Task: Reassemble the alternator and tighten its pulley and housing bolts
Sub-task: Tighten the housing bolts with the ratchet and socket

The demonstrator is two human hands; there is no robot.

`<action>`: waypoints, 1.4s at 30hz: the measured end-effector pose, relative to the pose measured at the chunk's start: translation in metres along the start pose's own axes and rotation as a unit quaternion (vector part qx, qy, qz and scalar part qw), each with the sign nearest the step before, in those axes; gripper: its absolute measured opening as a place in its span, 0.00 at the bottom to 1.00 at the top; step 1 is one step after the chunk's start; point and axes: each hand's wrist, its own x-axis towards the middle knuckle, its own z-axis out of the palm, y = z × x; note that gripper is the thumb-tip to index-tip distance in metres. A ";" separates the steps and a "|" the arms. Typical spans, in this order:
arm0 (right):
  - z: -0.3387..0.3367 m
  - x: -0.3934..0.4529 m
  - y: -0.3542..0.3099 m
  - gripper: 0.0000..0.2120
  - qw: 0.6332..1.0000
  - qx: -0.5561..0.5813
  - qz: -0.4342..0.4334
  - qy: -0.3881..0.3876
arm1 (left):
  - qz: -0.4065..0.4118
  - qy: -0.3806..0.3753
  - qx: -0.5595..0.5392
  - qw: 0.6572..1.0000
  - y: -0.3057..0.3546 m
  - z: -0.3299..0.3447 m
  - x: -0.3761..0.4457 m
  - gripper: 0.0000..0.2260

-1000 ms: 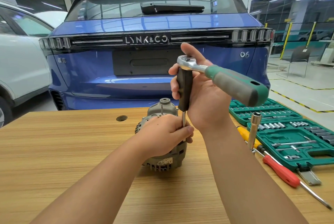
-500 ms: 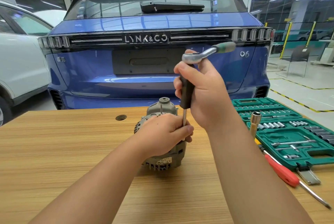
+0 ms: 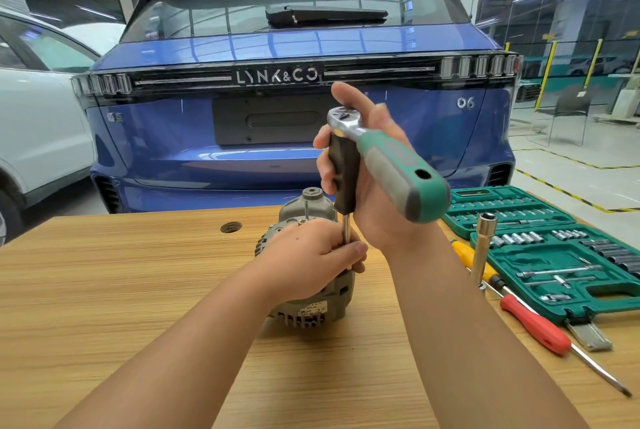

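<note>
Garage, wood table [image 3: 104, 290]. L hand [image 3: 311, 258] grips alternator [image 3: 311, 304], steadying shaft; R hand [image 3: 367, 186] wrapped round ratchet [image 3: 388, 158] driver. Housing closed, bolt tightening underway; pulley unclear.

The single head-worn camera looked forward and down from close above the wooden table [image 3: 104, 290], with both forearms reaching in from the bottom edge and a blue car [image 3: 311, 47] filling the background straight ahead.
</note>
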 end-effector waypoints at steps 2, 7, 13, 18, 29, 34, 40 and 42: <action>0.000 0.001 0.000 0.15 1.000 -0.025 0.009 0.008 | -0.005 -0.001 -0.008 1.000 0.000 0.000 0.000 0.14; 0.008 -0.005 -0.001 0.19 0.995 -0.086 -0.011 0.048 | -0.003 0.004 -0.013 1.000 0.001 0.001 0.000 0.14; 0.007 0.000 -0.003 0.11 0.976 -0.123 -0.026 0.177 | 0.015 -0.006 -0.003 1.000 0.003 -0.001 0.001 0.13; 0.005 -0.004 0.006 0.21 0.960 -0.209 -0.154 0.103 | 0.012 0.001 -0.008 1.000 0.004 -0.001 0.000 0.13; 0.014 -0.008 -0.001 0.22 0.999 -0.012 -0.025 -0.019 | 0.020 -0.003 -0.104 0.994 0.016 -0.003 -0.009 0.14; 0.011 -0.005 0.001 0.20 0.997 -0.078 -0.008 0.014 | -0.020 0.008 -0.018 1.000 0.001 -0.001 -0.002 0.14; 0.009 0.000 -0.001 0.08 0.966 -0.138 -0.061 0.211 | 0.019 0.001 0.012 1.000 0.002 0.000 0.000 0.12; 0.005 0.000 -0.003 0.06 0.966 -0.137 -0.049 0.213 | 0.013 0.000 0.012 1.000 0.002 0.000 0.001 0.13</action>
